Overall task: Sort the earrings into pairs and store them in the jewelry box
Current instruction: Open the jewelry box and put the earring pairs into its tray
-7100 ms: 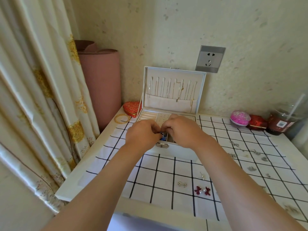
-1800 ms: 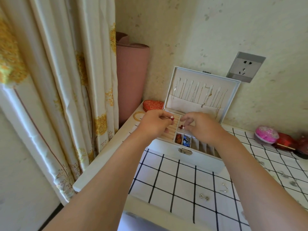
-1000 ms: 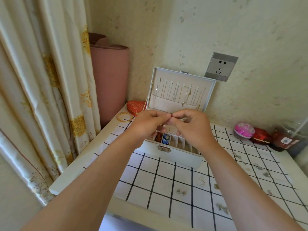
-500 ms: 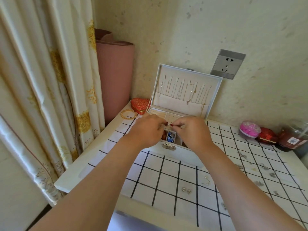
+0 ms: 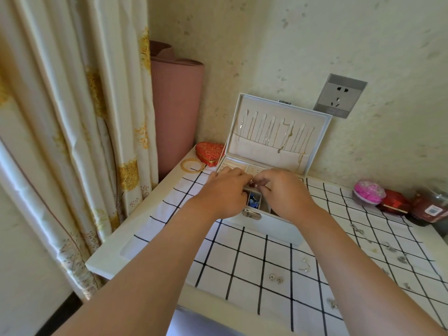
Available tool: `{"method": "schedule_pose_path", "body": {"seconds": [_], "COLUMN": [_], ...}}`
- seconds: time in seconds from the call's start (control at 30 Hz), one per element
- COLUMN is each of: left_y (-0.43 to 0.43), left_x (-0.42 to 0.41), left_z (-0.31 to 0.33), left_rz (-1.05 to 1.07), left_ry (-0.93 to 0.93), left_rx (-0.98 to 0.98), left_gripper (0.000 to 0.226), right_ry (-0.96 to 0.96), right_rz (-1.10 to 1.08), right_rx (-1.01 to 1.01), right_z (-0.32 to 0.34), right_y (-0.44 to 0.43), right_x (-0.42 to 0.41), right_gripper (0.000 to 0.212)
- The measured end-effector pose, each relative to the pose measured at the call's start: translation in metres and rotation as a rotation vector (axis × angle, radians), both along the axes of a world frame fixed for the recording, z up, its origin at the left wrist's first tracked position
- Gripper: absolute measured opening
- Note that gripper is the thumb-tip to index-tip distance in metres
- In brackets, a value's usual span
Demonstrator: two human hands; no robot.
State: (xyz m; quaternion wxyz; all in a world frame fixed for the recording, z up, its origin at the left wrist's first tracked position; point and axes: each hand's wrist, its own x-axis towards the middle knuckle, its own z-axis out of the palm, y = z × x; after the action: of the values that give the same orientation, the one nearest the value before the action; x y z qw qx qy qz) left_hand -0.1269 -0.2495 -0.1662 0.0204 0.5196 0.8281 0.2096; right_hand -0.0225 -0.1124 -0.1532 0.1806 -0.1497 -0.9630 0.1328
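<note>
Both left hand and right hand pinch earring over jewelry box.

**Both hands together, fingertips meeting**

Left hand is palm down with fingers curled, tips pointing toward the right hand. Right hand is palm down with fingers curled, thumb and forefinger pinching a tiny reddish earring. The left fingertips reach the same spot; can't tell if they grip it. Hands are level and nearly touching. Both forearms are bare, extended forward and converging. Wrists are roughly straight.
</note>
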Motion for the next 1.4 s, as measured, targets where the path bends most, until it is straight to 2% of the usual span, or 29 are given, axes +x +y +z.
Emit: {"method": "schedule_pose_path", "body": {"seconds": [0.07, 0.2, 0.27, 0.37, 0.47, 0.57, 0.67, 0.8, 0.93, 1.13, 1.4], "left_y": [0.0, 0.002, 0.001, -0.005, -0.013, -0.024, -0.036, -0.044, -0.041, -0.029, -0.023], "left_x": [0.001, 0.0, 0.001, 0.004, 0.011, 0.029, 0.049, 0.069, 0.085, 0.098, 0.094], "left_z": [0.0, 0.001, 0.003, 0.004, 0.004, 0.008, 0.011, 0.007, -0.001, -0.008, -0.009], "left_rz": [0.014, 0.008, 0.02, 0.052, 0.022, -0.036, -0.119, -0.189, -0.246, -0.247, -0.24], "left_ry": [-0.016, -0.027, -0.063, -0.094, 0.018, 0.045, -0.107, -0.216, -0.263, -0.205, -0.339], "left_rx": [0.012, 0.01, 0.014, 0.105, 0.254, 0.322, 0.238, -0.021, -0.2, -0.271, -0.257], "left_gripper": [0.055, 0.048, 0.052, 0.056, 0.042, 0.02, 0.003, 0.014, 0.021, 0.025, 0.009], "right_ry": [0.016, -0.019, -0.019, 0.008, 0.035, -0.041, -0.19, -0.454, -0.677, -0.628, -0.559], "right_rz": [-0.022, 0.0, -0.007, -0.041, -0.061, -0.031, 0.04, 0.053, 0.047, 0.052, 0.042], "right_rx": [-0.056, -0.072, -0.092, -0.135, -0.164, -0.19, -0.233, -0.269, -0.318, -0.296, -0.407], "right_z": [-0.002, -0.002, -0.002, 0.004, 0.016, 0.026, 0.028, 0.023, 0.014, 0.005, 0.005], "right_y": [0.0, 0.0, -0.001, -0.002, -0.007, -0.018, -0.03, -0.041, -0.044, -0.04, -0.029], "right_x": [0.001, 0.004, 0.009, 0.02, 0.034, 0.051, 0.073, 0.099, 0.112, 0.115, 0.115], "right_gripper": [0.029, 0.032, 0.033, 0.033, 0.025, 0.021, 0.021, 0.017, 0.024, 0.018, 0.011]}}
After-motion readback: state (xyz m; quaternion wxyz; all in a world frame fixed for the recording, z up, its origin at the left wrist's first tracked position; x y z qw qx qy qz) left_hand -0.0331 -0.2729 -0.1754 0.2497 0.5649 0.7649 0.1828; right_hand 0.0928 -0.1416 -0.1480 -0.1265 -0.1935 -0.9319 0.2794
